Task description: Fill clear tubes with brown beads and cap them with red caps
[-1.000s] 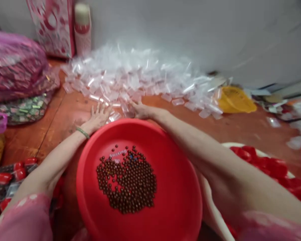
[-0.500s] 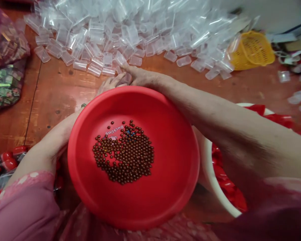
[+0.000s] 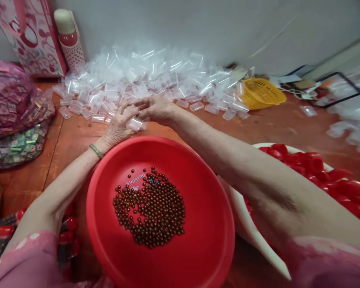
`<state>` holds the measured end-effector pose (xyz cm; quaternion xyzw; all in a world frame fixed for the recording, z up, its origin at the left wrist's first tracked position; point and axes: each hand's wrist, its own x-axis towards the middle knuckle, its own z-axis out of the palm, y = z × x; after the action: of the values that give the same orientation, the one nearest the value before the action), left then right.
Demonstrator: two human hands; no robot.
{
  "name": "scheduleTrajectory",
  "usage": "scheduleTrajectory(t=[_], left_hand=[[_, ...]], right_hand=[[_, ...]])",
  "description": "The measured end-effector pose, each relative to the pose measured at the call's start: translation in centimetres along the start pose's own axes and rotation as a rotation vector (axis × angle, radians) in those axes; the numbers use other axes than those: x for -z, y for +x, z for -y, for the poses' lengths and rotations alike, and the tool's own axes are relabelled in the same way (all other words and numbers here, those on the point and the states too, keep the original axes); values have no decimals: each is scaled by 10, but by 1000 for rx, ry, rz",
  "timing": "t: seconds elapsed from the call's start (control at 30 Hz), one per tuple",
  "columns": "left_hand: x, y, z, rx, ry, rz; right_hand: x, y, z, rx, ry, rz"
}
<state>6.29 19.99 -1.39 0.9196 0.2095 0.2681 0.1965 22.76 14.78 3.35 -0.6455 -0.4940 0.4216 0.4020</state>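
Observation:
Beyond the far rim of a red basin [image 3: 207, 224], my left hand [image 3: 120, 124] and my right hand [image 3: 156, 110] meet around clear plastic containers [image 3: 135, 124]. My left hand, with a green bracelet above the wrist, has its fingers curled against them. The fingers of my right hand bend over the same containers from the right. Small round brown balls [image 3: 159, 208] lie on the basin's floor. Just behind my hands spreads a large pile of clear containers [image 3: 156, 76].
Red lids [image 3: 309, 164] fill a white tub [image 3: 258, 240] at the right. A yellow basket [image 3: 262, 94] stands at the back right. Bags of small packets [image 3: 15, 100] lie at the left, near a flask [image 3: 69, 40]. Filled red-lidded jars [image 3: 3, 236] are at the lower left.
The view has tilted up, showing the wall, flask and patterned bag. Both hands now show beyond the basin's rim, closed around clear containers; before, the rim partly hid them.

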Motion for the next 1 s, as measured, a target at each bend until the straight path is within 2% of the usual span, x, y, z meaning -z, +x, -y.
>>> scheduleTrajectory(t=[0.07, 0.13, 0.2, 0.27, 0.37, 0.43, 0.53, 0.6, 0.67, 0.8, 0.9, 1.0], left_hand=[[24, 4, -11, -65, 3, -47], [48, 3, -29, -101, 4, -46], [66, -6, -54, -113, -9, 6], [76, -22, -81, -96, -33, 75], [73, -55, -113, -108, -115, 236], [63, -73, -121, -132, -165, 332], [49, -86, -121, -111, -71, 525], [44, -87, -117, -80, 104, 653], [43, -88, -113, -49, 294, 730], [44, -93, -111, -33, 517, 788], [42, -97, -113, -53, 560, 795], [42, -100, -118, -66, 570, 746]], right_hand=[[1, -11, 17, 24, 82, 49], [1, -31, 33, 65, 136, 62], [-2, -61, 43, 88, 159, 49], [-7, -96, 44, 73, 167, 60], [-16, -141, 26, -14, 200, 139], [-23, -157, 8, -107, 222, 236], [-37, -161, -18, -273, 195, 304], [-47, -154, -30, -356, 144, 257], [-54, -148, -38, -381, 105, 213], [-55, -143, -50, -339, 45, 154], [-48, -146, -58, -292, -42, 126], [-41, -151, -61, -208, -170, 123]])
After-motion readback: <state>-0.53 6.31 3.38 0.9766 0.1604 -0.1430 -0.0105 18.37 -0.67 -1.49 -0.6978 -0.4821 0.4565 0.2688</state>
